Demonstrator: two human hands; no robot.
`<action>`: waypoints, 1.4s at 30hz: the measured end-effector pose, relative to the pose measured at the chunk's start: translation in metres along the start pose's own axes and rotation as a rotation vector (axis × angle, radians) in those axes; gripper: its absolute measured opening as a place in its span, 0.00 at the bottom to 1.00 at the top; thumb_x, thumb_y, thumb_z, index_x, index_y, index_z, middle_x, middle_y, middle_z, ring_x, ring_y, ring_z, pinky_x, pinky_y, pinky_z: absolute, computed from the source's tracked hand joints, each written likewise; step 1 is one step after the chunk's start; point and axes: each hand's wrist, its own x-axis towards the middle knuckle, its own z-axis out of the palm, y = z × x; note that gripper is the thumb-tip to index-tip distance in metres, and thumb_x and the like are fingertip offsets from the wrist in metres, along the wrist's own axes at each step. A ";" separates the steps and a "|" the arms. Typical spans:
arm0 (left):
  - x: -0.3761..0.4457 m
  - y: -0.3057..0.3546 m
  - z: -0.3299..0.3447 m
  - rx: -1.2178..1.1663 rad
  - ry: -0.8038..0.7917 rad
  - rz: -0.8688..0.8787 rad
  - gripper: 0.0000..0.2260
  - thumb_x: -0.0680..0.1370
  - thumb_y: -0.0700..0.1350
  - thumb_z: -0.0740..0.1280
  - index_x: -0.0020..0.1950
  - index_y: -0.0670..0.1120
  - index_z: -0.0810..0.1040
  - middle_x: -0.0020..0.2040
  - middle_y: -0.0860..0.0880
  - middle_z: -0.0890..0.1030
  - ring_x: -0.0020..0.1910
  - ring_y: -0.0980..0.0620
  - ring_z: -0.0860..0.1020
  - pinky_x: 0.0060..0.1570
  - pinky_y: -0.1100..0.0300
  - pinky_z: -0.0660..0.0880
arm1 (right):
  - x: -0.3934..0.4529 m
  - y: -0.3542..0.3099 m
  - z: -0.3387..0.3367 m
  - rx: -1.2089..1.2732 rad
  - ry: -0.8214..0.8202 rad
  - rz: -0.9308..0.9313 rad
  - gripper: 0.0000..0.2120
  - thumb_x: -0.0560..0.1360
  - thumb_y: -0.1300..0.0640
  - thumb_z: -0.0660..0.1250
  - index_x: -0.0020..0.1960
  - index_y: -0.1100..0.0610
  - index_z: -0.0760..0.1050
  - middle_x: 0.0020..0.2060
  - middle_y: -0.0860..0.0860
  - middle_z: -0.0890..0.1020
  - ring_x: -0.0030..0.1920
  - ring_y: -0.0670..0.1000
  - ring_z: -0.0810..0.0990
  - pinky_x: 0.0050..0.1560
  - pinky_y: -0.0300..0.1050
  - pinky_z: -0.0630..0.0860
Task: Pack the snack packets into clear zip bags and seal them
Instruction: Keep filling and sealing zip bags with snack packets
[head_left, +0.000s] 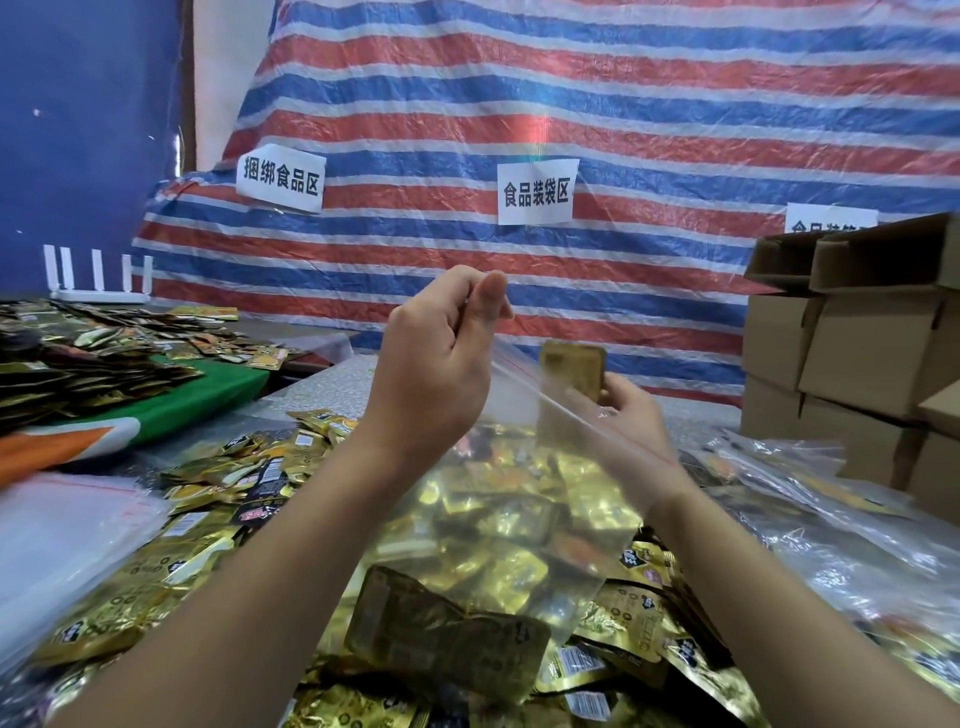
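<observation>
The left hand (431, 364) pinched the top edge of a clear zip bag (519, 519), holding it raised above the table (332, 374). The right hand (628, 415) gripped a gold snack packet (571, 371) at the bag's mouth. Loose snack packets (218, 483) covered the table beneath.

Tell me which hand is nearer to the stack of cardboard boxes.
Right. The right hand, holding a gold packet behind the clear zip bag, is closer to the cardboard boxes. The left hand pinches the bag's top edge farther away.
</observation>
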 end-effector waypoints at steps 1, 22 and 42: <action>0.000 0.000 0.000 -0.003 -0.001 -0.001 0.14 0.84 0.47 0.59 0.43 0.42 0.76 0.26 0.51 0.66 0.24 0.56 0.62 0.25 0.60 0.59 | -0.002 -0.006 -0.008 0.127 0.043 0.040 0.07 0.79 0.56 0.70 0.56 0.55 0.81 0.47 0.52 0.86 0.49 0.55 0.85 0.53 0.57 0.82; -0.007 0.002 0.007 0.048 0.061 0.098 0.09 0.79 0.50 0.66 0.45 0.46 0.76 0.31 0.48 0.76 0.29 0.48 0.74 0.28 0.53 0.70 | -0.028 -0.059 -0.049 0.823 -0.161 -0.087 0.18 0.74 0.57 0.68 0.62 0.61 0.77 0.58 0.60 0.84 0.57 0.57 0.84 0.50 0.47 0.82; -0.006 -0.002 0.006 0.031 0.116 0.097 0.10 0.81 0.49 0.65 0.42 0.45 0.74 0.27 0.48 0.72 0.26 0.47 0.68 0.26 0.57 0.64 | -0.038 -0.061 -0.047 0.343 -0.363 -0.222 0.15 0.69 0.53 0.74 0.54 0.55 0.85 0.53 0.56 0.86 0.54 0.55 0.85 0.53 0.44 0.81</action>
